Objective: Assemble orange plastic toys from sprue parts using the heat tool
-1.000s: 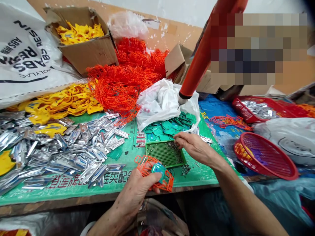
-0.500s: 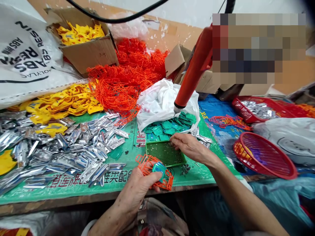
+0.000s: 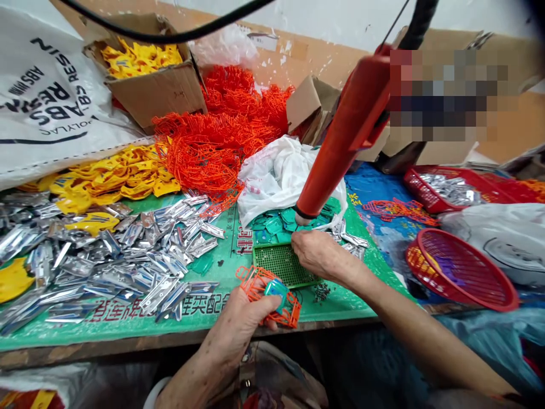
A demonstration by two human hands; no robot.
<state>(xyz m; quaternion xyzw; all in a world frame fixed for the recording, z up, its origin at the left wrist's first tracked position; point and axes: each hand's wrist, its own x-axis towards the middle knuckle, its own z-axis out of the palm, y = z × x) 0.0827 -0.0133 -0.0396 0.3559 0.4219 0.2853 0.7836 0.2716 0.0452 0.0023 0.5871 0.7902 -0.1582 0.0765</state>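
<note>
My left hand (image 3: pixel 247 318) is closed on an orange plastic frame (image 3: pixel 293 309) with a teal plastic piece (image 3: pixel 276 289) on it, the thumb pressing the teal piece. Its place is at the table's front edge. Over the right part of a green perforated tray (image 3: pixel 272 258), my right hand (image 3: pixel 317 253) is pinched shut; anything between its fingertips is hidden. Just above those fingers hangs the tip of a red electric screwdriver (image 3: pixel 344 136). Small dark screws (image 3: pixel 321 292) lie in a heap beside the tray. Behind it, teal pieces (image 3: pixel 276 221) spill from a white plastic bag (image 3: pixel 272 170).
Shiny metal strips (image 3: pixel 162 255) cover the left of the table, with yellow plastic parts (image 3: pixel 123 173) behind them. Orange frames (image 3: pixel 213 136) are piled at the back, beside a cardboard box (image 3: pixel 162 94). Red baskets (image 3: pixel 502 284) stand at the right. A black cable (image 3: pixel 170 37) crosses overhead.
My right hand has shifted slightly, its fingers now turned up towards the screwdriver. The screwdriver has swung down and its tip now meets the hand's outline. My left hand still holds the orange frame.
</note>
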